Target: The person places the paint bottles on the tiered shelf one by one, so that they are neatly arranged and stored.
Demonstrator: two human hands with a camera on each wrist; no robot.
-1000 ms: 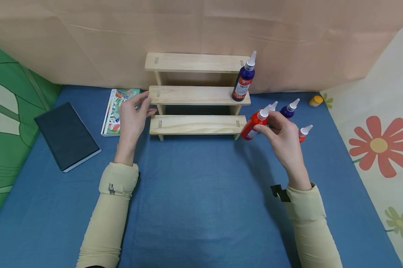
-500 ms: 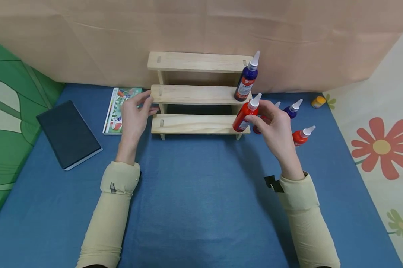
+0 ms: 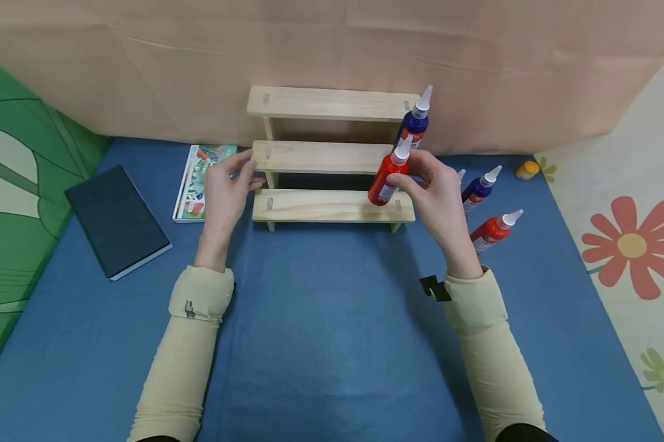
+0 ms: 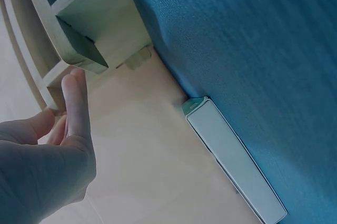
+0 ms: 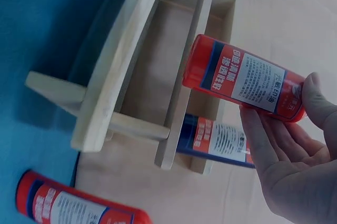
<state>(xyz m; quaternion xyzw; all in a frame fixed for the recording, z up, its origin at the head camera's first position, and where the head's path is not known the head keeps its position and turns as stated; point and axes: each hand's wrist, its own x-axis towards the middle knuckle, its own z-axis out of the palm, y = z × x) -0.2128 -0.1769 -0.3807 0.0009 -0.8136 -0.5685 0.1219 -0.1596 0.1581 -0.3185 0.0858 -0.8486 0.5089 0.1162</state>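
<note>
Red plastic bottle with white nozzle point(image 3: 388, 179), head view: tilted in our right hand point(image 3: 436, 195), pinched between thumb and fingers, over the lowest board's right end; contact we cannot tell.
Pale wooden stand point(image 3: 321, 157): one, three stepped boards; our left hand point(image 3: 226, 191) is at its left end, fingers extended.
Other bottles: one second red bottle point(image 3: 490, 231); two dark-blue ones, a rear blue bottle point(image 3: 413, 125) and a side blue bottle point(image 3: 478, 188); one nozzle tip point(image 3: 461, 174), body hidden.
Surroundings: one yellow jar point(image 3: 528, 170), one black book point(image 3: 116, 222), one colourful booklet point(image 3: 191, 196).
Left wrist view: our fingertips point(image 4: 75, 90) at a board's corner.
Right wrist view: two red bottles, one ours, narrowly gripped; one dark-blue on the middle board.
</note>
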